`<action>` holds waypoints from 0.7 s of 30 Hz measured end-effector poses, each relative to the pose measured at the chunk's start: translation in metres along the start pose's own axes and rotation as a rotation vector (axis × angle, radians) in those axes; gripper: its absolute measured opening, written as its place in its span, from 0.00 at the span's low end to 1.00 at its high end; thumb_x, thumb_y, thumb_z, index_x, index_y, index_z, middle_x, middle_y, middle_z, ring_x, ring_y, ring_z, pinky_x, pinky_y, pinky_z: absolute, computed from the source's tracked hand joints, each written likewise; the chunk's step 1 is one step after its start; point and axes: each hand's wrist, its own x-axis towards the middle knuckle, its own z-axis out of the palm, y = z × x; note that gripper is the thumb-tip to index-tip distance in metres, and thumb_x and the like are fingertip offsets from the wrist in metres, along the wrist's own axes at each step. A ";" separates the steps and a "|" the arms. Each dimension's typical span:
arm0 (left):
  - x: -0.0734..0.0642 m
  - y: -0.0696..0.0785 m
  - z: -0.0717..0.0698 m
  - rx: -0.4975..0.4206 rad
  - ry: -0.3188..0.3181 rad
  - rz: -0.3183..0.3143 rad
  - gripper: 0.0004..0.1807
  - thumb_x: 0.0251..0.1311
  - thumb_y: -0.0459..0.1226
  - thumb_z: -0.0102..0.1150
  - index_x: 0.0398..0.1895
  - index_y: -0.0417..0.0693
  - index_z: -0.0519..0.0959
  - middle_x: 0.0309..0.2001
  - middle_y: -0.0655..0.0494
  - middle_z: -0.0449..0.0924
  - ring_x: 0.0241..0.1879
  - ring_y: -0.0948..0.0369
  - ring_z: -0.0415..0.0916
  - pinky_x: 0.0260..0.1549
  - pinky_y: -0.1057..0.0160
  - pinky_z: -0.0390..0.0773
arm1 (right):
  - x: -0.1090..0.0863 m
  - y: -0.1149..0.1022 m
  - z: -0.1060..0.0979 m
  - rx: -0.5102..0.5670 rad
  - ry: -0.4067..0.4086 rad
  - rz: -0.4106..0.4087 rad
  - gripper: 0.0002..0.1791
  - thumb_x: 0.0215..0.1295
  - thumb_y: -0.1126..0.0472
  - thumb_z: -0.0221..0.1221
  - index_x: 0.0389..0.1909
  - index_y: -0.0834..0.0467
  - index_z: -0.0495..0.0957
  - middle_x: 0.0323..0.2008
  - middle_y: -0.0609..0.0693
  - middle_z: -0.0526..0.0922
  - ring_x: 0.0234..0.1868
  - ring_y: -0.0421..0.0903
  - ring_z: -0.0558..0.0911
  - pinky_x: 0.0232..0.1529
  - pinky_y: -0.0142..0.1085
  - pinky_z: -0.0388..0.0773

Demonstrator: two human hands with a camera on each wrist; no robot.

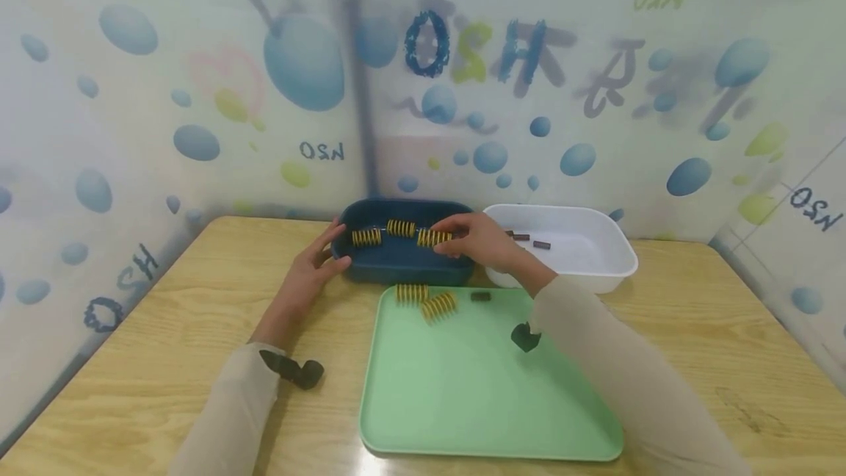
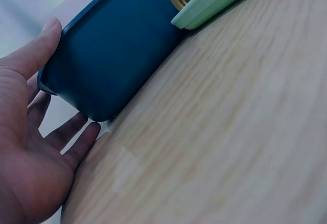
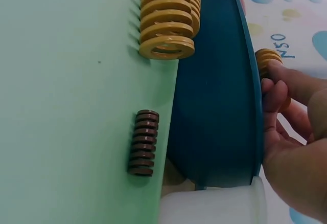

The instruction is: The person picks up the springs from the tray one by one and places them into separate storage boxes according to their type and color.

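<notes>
Pinching yellow coil spring point(image 1: 426, 238) with right hand point(image 1: 481, 241) at right end of dark blue bin point(image 1: 402, 272), just behind green tray point(image 1: 476, 388); gripping bin's left end with left hand point(image 1: 305, 275).

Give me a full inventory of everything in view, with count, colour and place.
Rectangular wooden table: one, light brown, under everything.
Flat rectangular tray: one, pale green, front centre on the table.
Deep rectangular bin: one, dark blue, behind the tray.
Shallow rectangular bin: one, white, right of the blue bin.
Thick coil springs: five, yellow; two on the tray, two in the blue bin, one held at that bin.
Narrow coil spring: one, dark brown, on the tray.
Small cylindrical pieces: at least two, dark brown, in the white bin.
Patterned wall: white with blue and green drops, behind.
Left hand: one, on the blue bin's left end.
Right hand: one, pinching a yellow spring.
Sleeves: two, beige.
</notes>
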 end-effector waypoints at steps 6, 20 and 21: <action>-0.001 -0.002 -0.002 0.008 -0.007 -0.010 0.34 0.65 0.38 0.58 0.73 0.48 0.58 0.75 0.65 0.46 0.69 0.41 0.51 0.64 0.45 0.55 | 0.012 -0.001 0.001 -0.039 -0.009 0.021 0.23 0.60 0.53 0.66 0.57 0.49 0.78 0.46 0.48 0.81 0.42 0.54 0.81 0.46 0.51 0.76; 0.001 -0.001 -0.001 -0.006 0.004 -0.002 0.33 0.65 0.36 0.58 0.72 0.49 0.60 0.75 0.64 0.46 0.68 0.42 0.52 0.65 0.46 0.55 | 0.034 -0.006 0.010 0.051 -0.042 0.092 0.22 0.59 0.60 0.67 0.56 0.57 0.79 0.50 0.50 0.80 0.43 0.50 0.82 0.49 0.45 0.77; 0.001 -0.001 -0.001 -0.011 0.002 0.001 0.33 0.65 0.36 0.58 0.72 0.48 0.60 0.75 0.63 0.46 0.68 0.42 0.52 0.65 0.46 0.55 | 0.035 -0.006 0.011 0.056 -0.046 0.092 0.22 0.59 0.61 0.66 0.56 0.58 0.78 0.51 0.51 0.80 0.44 0.50 0.82 0.49 0.45 0.77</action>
